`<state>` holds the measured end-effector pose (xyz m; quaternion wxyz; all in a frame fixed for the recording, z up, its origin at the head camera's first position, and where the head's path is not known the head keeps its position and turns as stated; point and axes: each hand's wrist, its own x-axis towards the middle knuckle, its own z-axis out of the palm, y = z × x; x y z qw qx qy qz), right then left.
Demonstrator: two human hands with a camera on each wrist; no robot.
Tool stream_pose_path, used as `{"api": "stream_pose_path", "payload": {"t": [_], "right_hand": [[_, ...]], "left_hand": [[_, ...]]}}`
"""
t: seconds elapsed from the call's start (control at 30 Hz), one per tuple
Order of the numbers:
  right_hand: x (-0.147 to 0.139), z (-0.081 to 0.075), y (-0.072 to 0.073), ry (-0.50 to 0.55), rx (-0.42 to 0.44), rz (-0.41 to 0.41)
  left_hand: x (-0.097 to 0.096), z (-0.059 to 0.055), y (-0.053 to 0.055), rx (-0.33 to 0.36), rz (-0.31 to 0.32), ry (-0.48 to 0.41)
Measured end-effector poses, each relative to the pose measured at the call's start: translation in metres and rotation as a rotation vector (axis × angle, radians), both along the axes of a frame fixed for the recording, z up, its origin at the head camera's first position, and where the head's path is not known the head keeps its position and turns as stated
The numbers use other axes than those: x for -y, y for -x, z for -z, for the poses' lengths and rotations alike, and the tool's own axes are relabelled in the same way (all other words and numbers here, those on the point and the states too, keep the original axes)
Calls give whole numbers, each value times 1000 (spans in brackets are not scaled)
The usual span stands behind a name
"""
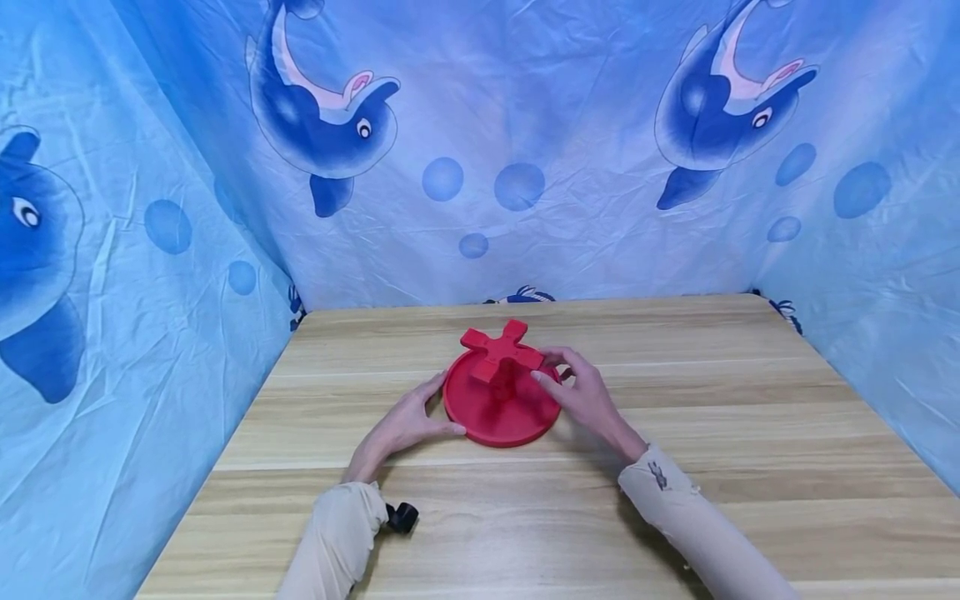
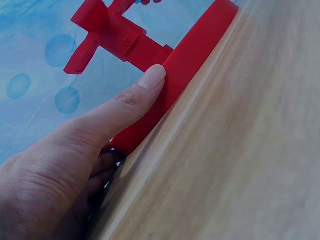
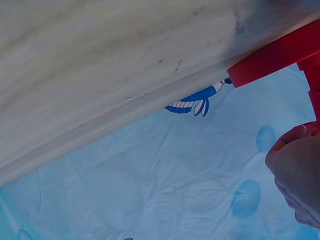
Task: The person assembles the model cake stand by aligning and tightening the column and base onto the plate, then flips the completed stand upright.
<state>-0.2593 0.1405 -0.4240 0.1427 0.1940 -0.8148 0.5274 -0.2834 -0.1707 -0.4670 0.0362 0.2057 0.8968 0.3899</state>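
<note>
A red round base (image 1: 498,421) with a raised rim lies flat on the table. Above it stands a red four-armed cross piece (image 1: 501,352) on a stepped post (image 2: 145,57), which rises from the base. My left hand (image 1: 405,423) grips the base's left edge, its thumb (image 2: 152,80) lying on the rim and the other fingers partly hidden behind. At the right, my right hand (image 1: 588,396) pinches one arm of the cross piece between thumb and fingers; the right wrist view catches only part of that hand (image 3: 297,170) at its edge.
The wooden table (image 1: 525,517) ends at the back against a blue curtain (image 1: 487,100) printed with dolphins and bubbles. More curtain hangs at both sides. A small black object (image 1: 402,517) sits at my left sleeve cuff (image 1: 348,512).
</note>
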Motion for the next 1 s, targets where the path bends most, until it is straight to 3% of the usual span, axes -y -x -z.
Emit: {"api": "stream_pose_path", "payload": {"t": [0.43,0.63,0.87,1.0], "right_hand": [[5,-5,-17,7,-63,-15],[7,-27,-29,32,-103,-10],[-2,-4,0,7,-79,47],[-4,2,8,-17,-62,38]], "left_hand": [[1,-1,0,-6,-5,6],[0,-1,1,-11,2,7],[0,-1,2,-9,6,13],[1,-2,2,-4,1,18]]}}
